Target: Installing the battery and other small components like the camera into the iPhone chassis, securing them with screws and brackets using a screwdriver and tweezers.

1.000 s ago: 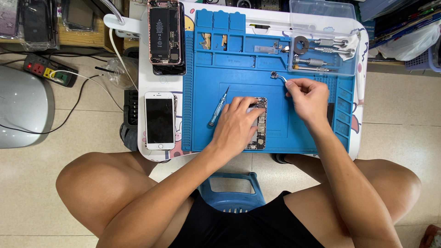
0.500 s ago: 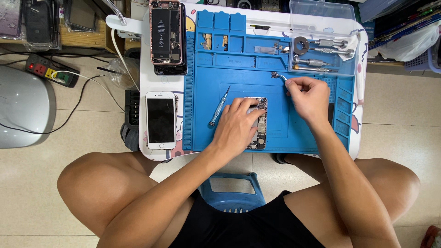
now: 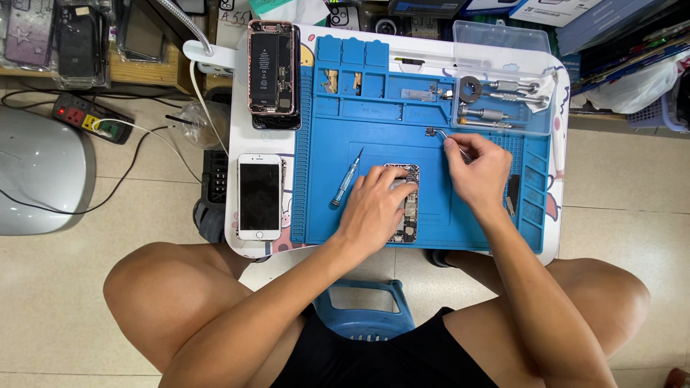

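barely shifted since half a second ago: left hand (image 3: 375, 208) pressing flat on bare phone circuit board (image 3: 407, 205) mid blue silicone mat (image 3: 374, 136); right hand (image 3: 478, 172), grip pinched on thin metal tweezers (image 3: 440, 134). best kept pinned, tips moved slowly.

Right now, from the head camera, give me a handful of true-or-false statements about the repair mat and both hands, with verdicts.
1. The left hand rests on the phone circuit board on the blue mat. True.
2. The right hand holds the blue-handled screwdriver. False: the screwdriver lies on the mat, left of the left hand; the right hand holds tweezers.
3. The white phone lies screen up, left of the mat. True.
4. The opened phone lies in the clear tool tray. False: it lies at the table's upper left; the tray holds metal tools.
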